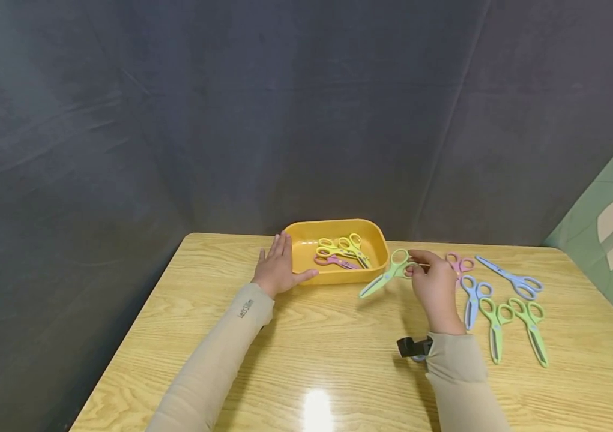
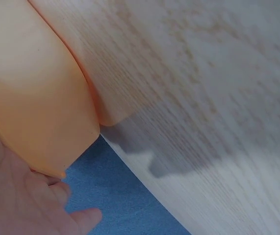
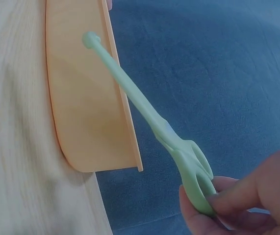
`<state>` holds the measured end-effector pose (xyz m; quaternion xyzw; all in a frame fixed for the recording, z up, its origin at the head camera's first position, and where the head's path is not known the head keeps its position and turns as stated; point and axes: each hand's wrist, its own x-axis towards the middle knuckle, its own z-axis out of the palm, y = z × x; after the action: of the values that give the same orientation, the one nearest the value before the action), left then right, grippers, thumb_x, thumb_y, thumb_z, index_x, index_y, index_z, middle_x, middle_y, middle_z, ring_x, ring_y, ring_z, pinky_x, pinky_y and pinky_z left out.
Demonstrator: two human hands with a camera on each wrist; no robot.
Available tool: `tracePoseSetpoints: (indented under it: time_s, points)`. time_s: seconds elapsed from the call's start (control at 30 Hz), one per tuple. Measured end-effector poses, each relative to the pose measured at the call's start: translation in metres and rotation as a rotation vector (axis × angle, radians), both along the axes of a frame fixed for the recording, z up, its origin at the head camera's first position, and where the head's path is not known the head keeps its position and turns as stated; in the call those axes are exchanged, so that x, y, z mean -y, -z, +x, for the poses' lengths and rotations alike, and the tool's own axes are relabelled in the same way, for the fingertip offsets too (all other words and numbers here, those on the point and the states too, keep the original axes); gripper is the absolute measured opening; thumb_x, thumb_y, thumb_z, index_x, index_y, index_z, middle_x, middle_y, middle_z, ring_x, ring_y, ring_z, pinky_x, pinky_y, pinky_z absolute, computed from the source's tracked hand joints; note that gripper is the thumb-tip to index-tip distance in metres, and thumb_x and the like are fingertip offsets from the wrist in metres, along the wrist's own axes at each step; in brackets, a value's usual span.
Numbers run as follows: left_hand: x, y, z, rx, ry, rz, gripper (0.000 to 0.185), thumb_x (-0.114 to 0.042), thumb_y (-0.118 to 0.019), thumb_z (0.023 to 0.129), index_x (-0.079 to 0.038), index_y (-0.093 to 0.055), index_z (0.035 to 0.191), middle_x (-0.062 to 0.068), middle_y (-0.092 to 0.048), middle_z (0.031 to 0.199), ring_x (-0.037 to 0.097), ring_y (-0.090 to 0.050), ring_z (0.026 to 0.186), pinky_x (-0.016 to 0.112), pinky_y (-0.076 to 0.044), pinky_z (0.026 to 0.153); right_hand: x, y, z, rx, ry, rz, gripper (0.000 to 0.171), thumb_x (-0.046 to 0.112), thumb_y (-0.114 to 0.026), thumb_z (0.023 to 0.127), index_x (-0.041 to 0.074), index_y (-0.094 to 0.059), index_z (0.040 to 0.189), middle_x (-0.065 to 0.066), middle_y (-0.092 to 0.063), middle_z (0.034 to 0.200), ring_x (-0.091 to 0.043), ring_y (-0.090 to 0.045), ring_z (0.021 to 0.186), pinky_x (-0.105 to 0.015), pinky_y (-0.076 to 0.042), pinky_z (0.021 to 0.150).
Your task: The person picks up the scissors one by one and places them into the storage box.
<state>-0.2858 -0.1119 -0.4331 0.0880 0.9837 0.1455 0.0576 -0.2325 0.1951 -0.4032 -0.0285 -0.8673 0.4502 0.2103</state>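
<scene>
My right hand (image 1: 429,277) pinches the handle of a green pair of scissors (image 1: 387,276), held just above the table to the right of a yellow tray (image 1: 298,252). In the right wrist view the green scissors (image 3: 149,117) point toward the tray wall (image 3: 86,112), with my fingers (image 3: 238,196) curled on the handle. My left hand (image 1: 279,267) lies flat with straight fingers against the tray's left side. The left wrist view shows the tray wall (image 2: 37,98) beside my palm (image 2: 17,196). Yellow scissors (image 1: 345,247) and a pink pair (image 1: 333,261) lie in the tray.
Several more scissors lie on the wooden table (image 1: 338,360) at the right: a pink pair (image 1: 460,262), blue ones (image 1: 511,277) (image 1: 474,298) and green ones (image 1: 496,327) (image 1: 533,327). A dark cloth backdrop (image 1: 230,120) rises behind the table. The table's left edge is near my left arm.
</scene>
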Motion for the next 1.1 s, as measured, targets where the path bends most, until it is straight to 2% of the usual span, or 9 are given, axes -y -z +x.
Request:
tracePoseSetpoints:
  time_s: [0.23, 0.4, 0.57, 0.8, 1.1]
  points:
    - [0.001, -0.001, 0.000, -0.003, 0.004, -0.006, 0.120, -0.081, -0.050, 0.087, -0.001, -0.002, 0.162, 0.015, 0.002, 0.170, 0.027, 0.003, 0.156, 0.057, -0.009, 0.122, 0.002, -0.004, -0.003, -0.008, 0.016, -0.001, 0.036, -0.015, -0.046, 0.091, -0.012, -0.068, 0.120, -0.029, -0.071, 0.106, -0.042, -0.071, 0.089, -0.007, -0.043, 0.056]
    - [0.001, -0.001, 0.000, -0.007, 0.007, -0.009, 0.120, -0.081, -0.050, 0.087, -0.001, -0.002, 0.162, 0.015, 0.002, 0.170, 0.027, 0.003, 0.156, 0.056, -0.009, 0.122, 0.003, -0.007, -0.007, 0.024, 0.013, -0.010, 0.036, -0.013, -0.046, 0.093, -0.011, -0.068, 0.122, -0.028, -0.070, 0.109, -0.040, -0.072, 0.091, -0.007, -0.044, 0.058]
    - [0.000, 0.001, 0.000, -0.011, 0.003, 0.002, 0.119, -0.080, -0.052, 0.087, 0.000, -0.003, 0.162, 0.015, 0.002, 0.170, 0.027, 0.003, 0.156, 0.057, -0.009, 0.122, 0.006, -0.010, -0.010, 0.030, 0.035, 0.024, 0.034, -0.009, -0.048, 0.094, -0.008, -0.069, 0.121, -0.025, -0.072, 0.108, -0.037, -0.073, 0.091, -0.011, -0.043, 0.056]
    - [0.000, 0.007, 0.001, -0.017, 0.006, 0.004, 0.119, -0.080, -0.052, 0.087, 0.001, -0.005, 0.161, 0.016, -0.001, 0.170, 0.028, 0.001, 0.156, 0.058, -0.011, 0.122, 0.017, -0.012, -0.017, -0.006, -0.010, -0.056, 0.034, -0.015, -0.046, 0.092, -0.014, -0.068, 0.118, -0.030, -0.070, 0.106, -0.041, -0.071, 0.089, -0.005, -0.045, 0.059]
    - [0.001, 0.007, -0.003, -0.012, 0.000, 0.003, 0.121, -0.082, -0.052, 0.085, -0.002, -0.003, 0.162, 0.014, 0.001, 0.170, 0.024, 0.005, 0.156, 0.058, -0.008, 0.122, 0.028, -0.020, -0.034, -0.032, 0.004, -0.103, 0.034, -0.015, -0.045, 0.093, -0.013, -0.068, 0.118, -0.029, -0.070, 0.105, -0.041, -0.070, 0.090, -0.005, -0.045, 0.061]
